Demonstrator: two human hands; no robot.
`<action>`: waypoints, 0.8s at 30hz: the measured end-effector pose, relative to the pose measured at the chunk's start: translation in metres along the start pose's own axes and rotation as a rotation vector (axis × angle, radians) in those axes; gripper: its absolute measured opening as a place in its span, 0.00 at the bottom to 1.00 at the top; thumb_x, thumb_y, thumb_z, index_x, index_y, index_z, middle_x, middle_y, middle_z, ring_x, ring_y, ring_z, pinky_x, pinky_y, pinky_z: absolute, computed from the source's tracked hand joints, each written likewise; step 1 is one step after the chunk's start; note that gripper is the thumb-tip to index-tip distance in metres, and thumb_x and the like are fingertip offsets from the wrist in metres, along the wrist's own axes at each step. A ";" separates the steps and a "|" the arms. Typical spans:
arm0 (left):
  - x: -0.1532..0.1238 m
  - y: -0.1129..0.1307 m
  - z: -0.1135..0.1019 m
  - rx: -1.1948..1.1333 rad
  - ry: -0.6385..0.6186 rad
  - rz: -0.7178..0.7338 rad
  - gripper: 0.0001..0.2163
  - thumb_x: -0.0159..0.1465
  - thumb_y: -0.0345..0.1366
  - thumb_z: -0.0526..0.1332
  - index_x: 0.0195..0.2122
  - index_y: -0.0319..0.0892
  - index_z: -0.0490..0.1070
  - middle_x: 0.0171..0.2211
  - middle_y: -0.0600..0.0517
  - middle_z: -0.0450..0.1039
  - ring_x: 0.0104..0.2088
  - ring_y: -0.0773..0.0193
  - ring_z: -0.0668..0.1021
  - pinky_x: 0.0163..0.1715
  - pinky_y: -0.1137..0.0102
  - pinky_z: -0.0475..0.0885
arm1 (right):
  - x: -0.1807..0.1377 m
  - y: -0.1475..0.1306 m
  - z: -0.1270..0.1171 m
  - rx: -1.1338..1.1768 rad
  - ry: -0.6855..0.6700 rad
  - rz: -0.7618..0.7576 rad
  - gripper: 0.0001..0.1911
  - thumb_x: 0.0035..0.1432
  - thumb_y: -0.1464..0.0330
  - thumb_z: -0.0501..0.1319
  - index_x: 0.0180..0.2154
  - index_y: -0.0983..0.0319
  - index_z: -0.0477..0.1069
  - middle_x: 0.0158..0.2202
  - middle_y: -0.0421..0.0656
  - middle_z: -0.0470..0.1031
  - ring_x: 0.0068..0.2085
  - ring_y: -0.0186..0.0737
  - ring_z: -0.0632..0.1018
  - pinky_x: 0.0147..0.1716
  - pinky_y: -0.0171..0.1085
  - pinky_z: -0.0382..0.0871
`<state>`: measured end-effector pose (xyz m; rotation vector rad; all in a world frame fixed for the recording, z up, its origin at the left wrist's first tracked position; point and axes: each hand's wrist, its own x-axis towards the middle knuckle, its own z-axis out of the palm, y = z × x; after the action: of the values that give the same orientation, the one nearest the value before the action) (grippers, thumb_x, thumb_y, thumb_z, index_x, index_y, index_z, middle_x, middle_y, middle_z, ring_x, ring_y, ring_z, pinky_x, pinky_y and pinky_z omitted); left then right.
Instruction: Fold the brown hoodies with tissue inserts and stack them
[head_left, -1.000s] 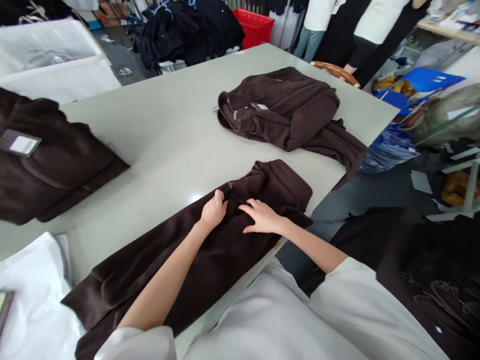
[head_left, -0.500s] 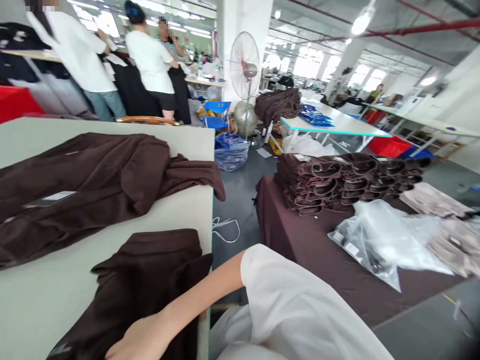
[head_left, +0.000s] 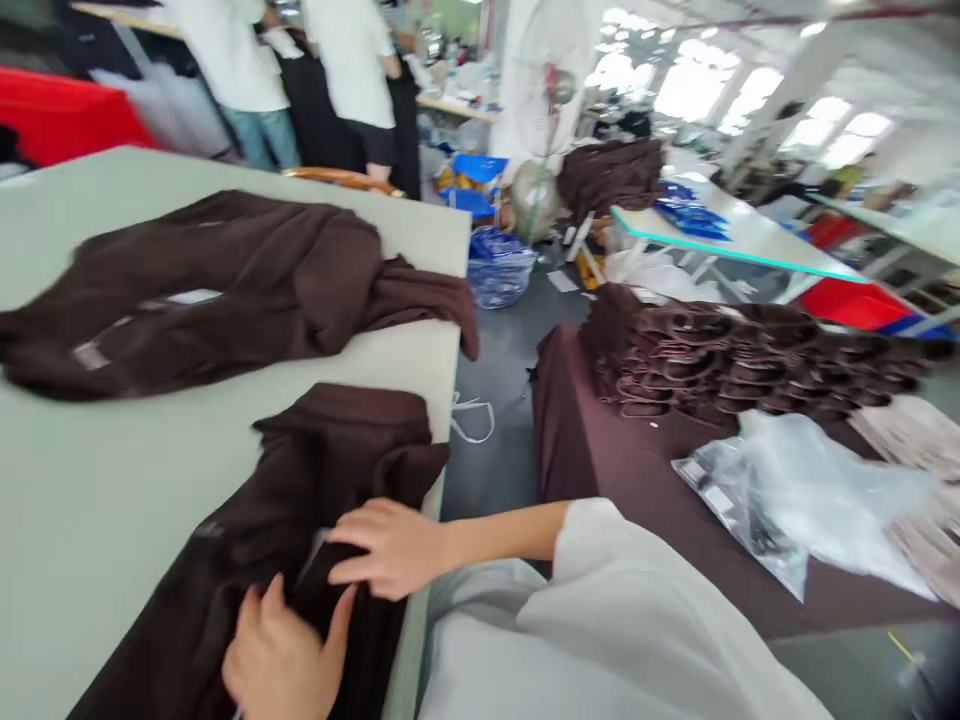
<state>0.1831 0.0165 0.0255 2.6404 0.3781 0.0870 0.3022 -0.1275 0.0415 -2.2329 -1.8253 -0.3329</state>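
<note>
A dark brown garment (head_left: pixel 352 425) lies bunched along the near right edge of the pale table (head_left: pixel 60 520). My right hand (head_left: pixel 390 548) rests on its middle, thumb and fingers apart. Beside those fingertips shows a small whitish strip (head_left: pixel 313 548), too blurred to name. Lower down and to the left, my left hand (head_left: pixel 281 655) lies on the same cloth with its fingers spread. Farther back on the table is a second brown garment (head_left: pixel 262 280), with a flat pale item (head_left: pixel 193 297) on it.
To the right, a brown-covered table (head_left: pixel 630 490) bears folded brown garments (head_left: pixel 720 360), clear plastic bags (head_left: pixel 817 490) and beige cloth (head_left: pixel 915 440). A floor fan (head_left: pixel 551 90) and a blue plastic bundle (head_left: pixel 499 268) stand behind the aisle. People in white shirts (head_left: pixel 349 65) stand at the back left.
My left hand has come into view on the near garment. My right hand has moved up and to the right over the cloth. The view has tipped downward and turned left.
</note>
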 end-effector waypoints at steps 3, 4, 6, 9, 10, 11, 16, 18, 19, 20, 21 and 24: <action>-0.008 0.010 0.004 0.121 0.250 -0.136 0.37 0.61 0.51 0.52 0.64 0.33 0.41 0.62 0.26 0.41 0.61 0.32 0.53 0.51 0.38 0.57 | -0.023 0.006 0.000 0.116 0.229 0.464 0.17 0.55 0.63 0.52 0.46 0.56 0.68 0.57 0.45 0.61 0.59 0.47 0.60 0.53 0.48 0.61; -0.006 0.013 0.005 0.147 0.273 -0.133 0.36 0.61 0.51 0.53 0.63 0.32 0.45 0.62 0.25 0.41 0.61 0.32 0.53 0.52 0.40 0.57 | -0.030 0.011 0.001 0.126 0.296 0.627 0.18 0.56 0.63 0.52 0.48 0.58 0.66 0.57 0.48 0.60 0.59 0.48 0.60 0.53 0.49 0.61; -0.002 0.016 0.007 0.179 0.275 -0.133 0.35 0.60 0.50 0.55 0.62 0.33 0.50 0.63 0.26 0.39 0.61 0.33 0.53 0.52 0.41 0.56 | -0.039 0.025 0.007 0.114 0.393 0.829 0.21 0.57 0.63 0.51 0.51 0.62 0.62 0.58 0.53 0.57 0.59 0.51 0.59 0.53 0.52 0.61; 0.000 0.017 0.006 0.202 0.254 -0.144 0.29 0.60 0.49 0.57 0.59 0.39 0.59 0.64 0.31 0.35 0.61 0.34 0.52 0.52 0.42 0.55 | -0.042 0.046 0.014 0.107 0.414 0.779 0.22 0.57 0.64 0.52 0.53 0.63 0.61 0.56 0.54 0.58 0.58 0.51 0.60 0.53 0.53 0.60; -0.001 0.016 0.006 0.200 0.251 -0.143 0.26 0.60 0.48 0.58 0.56 0.39 0.62 0.64 0.31 0.35 0.61 0.35 0.53 0.52 0.42 0.55 | -0.041 0.053 0.015 0.112 0.388 0.736 0.23 0.57 0.64 0.53 0.54 0.64 0.61 0.54 0.54 0.61 0.56 0.51 0.62 0.52 0.53 0.61; -0.001 0.015 0.005 0.191 0.250 -0.140 0.23 0.59 0.46 0.59 0.53 0.39 0.65 0.64 0.31 0.36 0.61 0.36 0.54 0.52 0.43 0.56 | -0.038 0.059 0.013 0.116 0.353 0.704 0.23 0.55 0.65 0.54 0.53 0.64 0.61 0.50 0.53 0.64 0.53 0.50 0.65 0.51 0.52 0.62; 0.002 0.006 0.002 0.071 0.303 -0.131 0.08 0.56 0.35 0.60 0.35 0.37 0.67 0.58 0.31 0.50 0.58 0.41 0.60 0.51 0.51 0.61 | -0.012 0.087 -0.012 0.198 0.211 0.498 0.09 0.59 0.69 0.52 0.37 0.63 0.70 0.33 0.46 0.69 0.36 0.40 0.71 0.36 0.39 0.68; 0.003 0.004 0.002 0.004 0.336 -0.124 0.04 0.57 0.33 0.58 0.30 0.39 0.64 0.57 0.32 0.52 0.59 0.43 0.60 0.52 0.53 0.62 | 0.001 0.096 -0.022 0.210 0.217 0.364 0.10 0.62 0.70 0.50 0.35 0.62 0.69 0.33 0.46 0.68 0.36 0.38 0.70 0.35 0.36 0.67; 0.004 0.004 0.001 -0.020 0.347 -0.123 0.04 0.57 0.33 0.57 0.29 0.40 0.62 0.57 0.32 0.53 0.59 0.44 0.60 0.52 0.54 0.62 | 0.008 0.100 -0.025 0.196 0.217 0.310 0.10 0.62 0.71 0.50 0.34 0.62 0.69 0.34 0.46 0.69 0.38 0.39 0.70 0.36 0.36 0.67; 0.004 0.004 0.001 -0.031 0.353 -0.127 0.05 0.57 0.33 0.57 0.28 0.40 0.61 0.57 0.33 0.53 0.58 0.45 0.61 0.52 0.54 0.63 | 0.014 0.105 -0.024 0.176 0.199 0.268 0.10 0.62 0.72 0.50 0.35 0.62 0.69 0.36 0.47 0.69 0.40 0.39 0.70 0.38 0.37 0.66; 0.004 0.006 0.002 -0.026 0.355 -0.138 0.05 0.57 0.33 0.57 0.28 0.40 0.60 0.57 0.33 0.53 0.58 0.45 0.61 0.52 0.54 0.62 | 0.018 0.110 -0.021 0.159 0.160 0.245 0.10 0.61 0.73 0.49 0.35 0.62 0.69 0.36 0.47 0.69 0.41 0.40 0.70 0.40 0.38 0.66; 0.006 0.013 0.003 0.050 0.353 -0.188 0.07 0.54 0.32 0.58 0.33 0.39 0.62 0.57 0.31 0.52 0.58 0.43 0.60 0.52 0.52 0.61 | 0.025 0.127 -0.001 0.127 0.014 0.303 0.10 0.60 0.73 0.50 0.35 0.63 0.70 0.36 0.48 0.69 0.40 0.42 0.70 0.40 0.40 0.66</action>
<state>0.1923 0.0059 0.0288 2.6210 0.7514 0.4917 0.4316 -0.1291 0.0453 -2.3621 -1.4265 -0.1691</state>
